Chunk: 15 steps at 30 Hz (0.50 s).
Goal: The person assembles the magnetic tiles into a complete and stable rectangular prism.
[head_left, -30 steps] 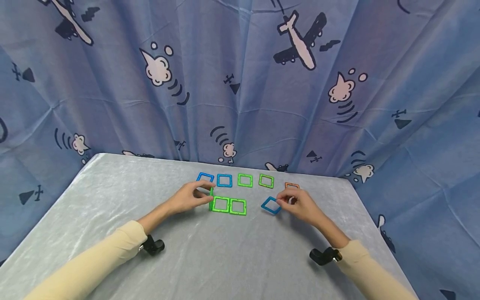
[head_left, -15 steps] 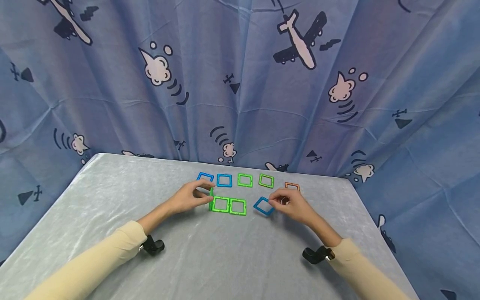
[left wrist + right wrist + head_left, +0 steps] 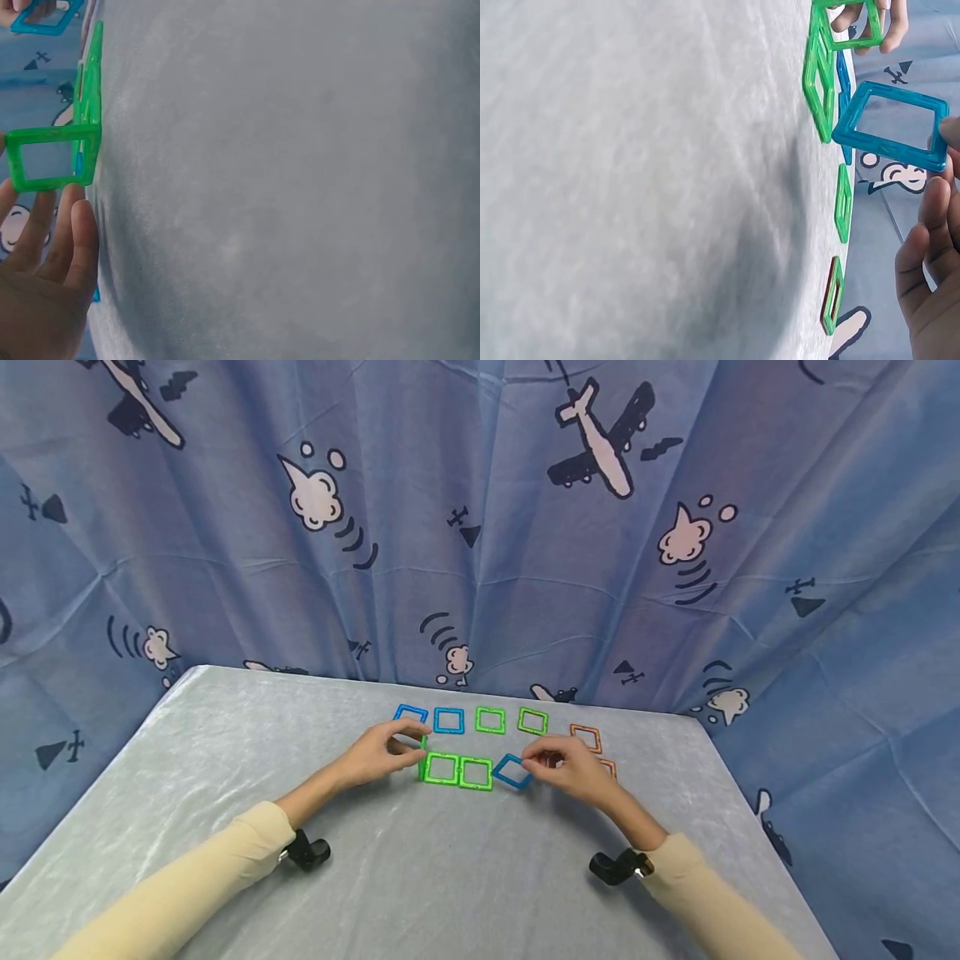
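Note:
My left hand (image 3: 382, 752) holds an upright green square magnetic tile (image 3: 54, 135) by opposite edges, thumb on one side and fingers on the other. That tile stands at the left end of two green tiles lying flat and joined, a left one (image 3: 442, 769) and a right one (image 3: 476, 773). My right hand (image 3: 570, 767) pinches a blue square magnetic tile (image 3: 892, 124) at one corner between thumb and fingers. The blue tile is tilted, its far corner close to the right flat tile's right edge; whether they touch I cannot tell.
Behind lies a row of tiles: two blue (image 3: 448, 721), two green (image 3: 491, 721) and an orange one (image 3: 586, 738). Another orange tile (image 3: 609, 768) is partly hidden by my right hand. A grey cloth covers the table (image 3: 420, 877); a blue curtain (image 3: 480, 543) hangs behind it.
My right hand has moved left with the blue tile, bringing it up beside the flat green tiles and uncovering the orange tiles. My left hand has stayed in place.

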Tool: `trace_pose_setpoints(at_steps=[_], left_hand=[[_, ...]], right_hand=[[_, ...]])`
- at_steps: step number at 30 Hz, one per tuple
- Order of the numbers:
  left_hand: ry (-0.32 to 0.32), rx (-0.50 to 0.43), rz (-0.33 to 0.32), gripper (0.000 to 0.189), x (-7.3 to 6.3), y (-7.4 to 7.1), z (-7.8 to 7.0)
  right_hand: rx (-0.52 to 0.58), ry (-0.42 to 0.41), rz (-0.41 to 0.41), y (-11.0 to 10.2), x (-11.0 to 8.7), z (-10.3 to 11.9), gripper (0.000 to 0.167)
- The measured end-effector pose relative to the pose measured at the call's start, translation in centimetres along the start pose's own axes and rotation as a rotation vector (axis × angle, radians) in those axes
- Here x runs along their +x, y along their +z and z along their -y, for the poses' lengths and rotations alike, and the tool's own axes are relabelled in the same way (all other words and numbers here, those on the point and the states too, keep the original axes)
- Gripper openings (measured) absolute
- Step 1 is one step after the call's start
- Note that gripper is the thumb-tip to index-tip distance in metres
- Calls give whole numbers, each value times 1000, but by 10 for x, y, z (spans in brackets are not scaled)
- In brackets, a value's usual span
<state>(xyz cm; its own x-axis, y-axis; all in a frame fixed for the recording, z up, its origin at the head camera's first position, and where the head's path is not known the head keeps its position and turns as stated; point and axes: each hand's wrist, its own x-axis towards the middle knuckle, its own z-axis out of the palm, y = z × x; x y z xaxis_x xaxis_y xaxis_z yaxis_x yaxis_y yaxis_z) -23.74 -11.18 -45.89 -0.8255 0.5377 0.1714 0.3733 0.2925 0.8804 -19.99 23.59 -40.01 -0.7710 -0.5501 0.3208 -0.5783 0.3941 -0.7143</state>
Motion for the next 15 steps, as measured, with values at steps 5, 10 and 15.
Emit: trace_pose_setpoints(at_steps=[5,10,15], left_hand=[[18,-12,-5,42,0,1,2],[26,-25,-6,41,1,1,3],[12,-33,-3,41,2,0,4]], right_hand=[[17,-7,-4,5,5,2,12],[52,-9,5,10,10,6,8],[72,-6,17,15,14,9,7]])
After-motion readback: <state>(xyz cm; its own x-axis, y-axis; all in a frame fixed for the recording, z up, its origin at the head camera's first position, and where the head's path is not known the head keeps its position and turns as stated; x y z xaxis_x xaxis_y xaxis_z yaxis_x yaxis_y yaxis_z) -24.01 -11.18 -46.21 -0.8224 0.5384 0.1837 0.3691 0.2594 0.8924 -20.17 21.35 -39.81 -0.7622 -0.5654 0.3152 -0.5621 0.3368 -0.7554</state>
